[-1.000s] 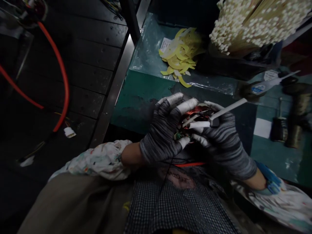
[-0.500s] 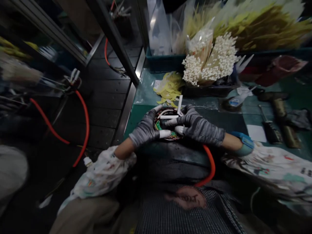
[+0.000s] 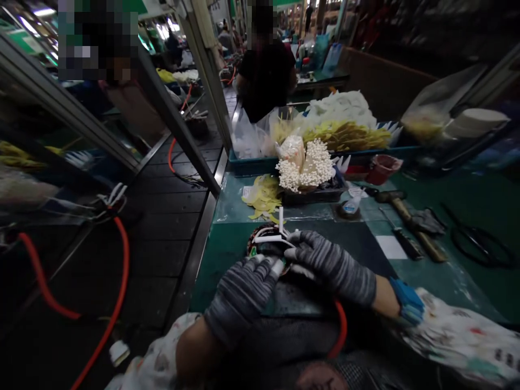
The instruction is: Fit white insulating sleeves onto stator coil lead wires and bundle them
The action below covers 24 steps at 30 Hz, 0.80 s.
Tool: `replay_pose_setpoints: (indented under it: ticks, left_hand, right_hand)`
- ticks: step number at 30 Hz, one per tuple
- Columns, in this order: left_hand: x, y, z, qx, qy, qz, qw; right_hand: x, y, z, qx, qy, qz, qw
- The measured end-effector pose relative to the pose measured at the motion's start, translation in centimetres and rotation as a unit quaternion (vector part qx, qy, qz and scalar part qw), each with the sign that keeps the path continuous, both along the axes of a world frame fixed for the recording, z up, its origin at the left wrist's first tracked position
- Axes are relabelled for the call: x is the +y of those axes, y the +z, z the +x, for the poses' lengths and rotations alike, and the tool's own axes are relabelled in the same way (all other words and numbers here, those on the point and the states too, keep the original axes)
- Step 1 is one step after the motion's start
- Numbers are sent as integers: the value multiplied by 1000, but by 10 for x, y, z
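A round wound motor coil (image 3: 266, 244) with white sleeves sticking out of it rests on the green bench (image 3: 227, 249) near its front edge. My left hand (image 3: 241, 295), in a grey striped glove, holds the coil's near side. My right hand (image 3: 329, 262), gloved the same way, grips the coil's right side, fingers by a short upright white sleeve (image 3: 280, 215). An orange cable (image 3: 341, 333) runs under my right wrist.
Behind the coil lie yellow strips (image 3: 264, 197), a bundle of white-tipped sticks (image 3: 304, 165), a glue bottle (image 3: 349, 206), a hammer (image 3: 410, 222) and scissors (image 3: 479, 241). A person in black (image 3: 266, 70) stands beyond the bench. Left: a dark conveyor (image 3: 162, 216) and an orange hose (image 3: 117, 292).
My head has lifted, so the view now takes in the far bench and workshop. Both hands have stayed on the coil, which now rests on the bench rather than over my lap.
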<state>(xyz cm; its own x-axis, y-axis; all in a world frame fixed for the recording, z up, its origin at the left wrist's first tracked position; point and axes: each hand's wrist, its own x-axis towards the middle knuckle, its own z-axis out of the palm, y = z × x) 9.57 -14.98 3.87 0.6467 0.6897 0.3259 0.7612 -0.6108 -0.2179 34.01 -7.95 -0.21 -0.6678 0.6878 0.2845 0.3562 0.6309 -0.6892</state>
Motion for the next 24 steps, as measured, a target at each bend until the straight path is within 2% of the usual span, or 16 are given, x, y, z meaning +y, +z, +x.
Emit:
replay_pose_setpoints:
  ticks: [2,4,7,9,10,11,12,13,15,16,17,19,22,24]
  left_hand:
    - [-4,-6,-5,-6,0,4,1000]
    - [-4,-16,-7,-57,3,18,998]
    - [-1,-33,-3,-200,-4,34,979]
    - [1,-43,4,-278,11,31,960]
    - [2,-48,8,-301,20,30,953]
    - [3,-53,12,-316,28,36,948]
    - [5,-57,17,-323,32,47,945]
    - [7,-62,21,-326,31,59,943]
    - [12,-69,26,-328,20,80,941]
    - [14,-71,27,-327,18,87,941]
    - [16,-72,28,-325,18,88,941]
    - [18,-71,26,-324,13,84,942]
    - [20,-70,23,-316,3,79,945]
    - [20,-70,21,-308,1,75,949]
  right_hand:
    - [12,3,-3,29,19,-25,999]
    - [26,8,-7,71,42,-105,991]
    - [44,18,-8,84,92,-255,959]
    - [55,29,-2,57,104,-280,952]
    - [62,34,4,48,82,-250,964]
    - [69,39,11,42,33,-184,982]
    - [77,44,18,37,-41,-84,995]
    - [87,48,26,30,-124,29,991]
    - [106,52,37,-10,-259,204,944]
    - [115,52,41,-42,-295,249,921]
    - [124,52,43,-75,-312,271,908]
    - [136,52,43,-121,-316,275,900]
    - [142,52,40,-135,-306,262,906]
    - [138,55,39,-119,-281,247,920]
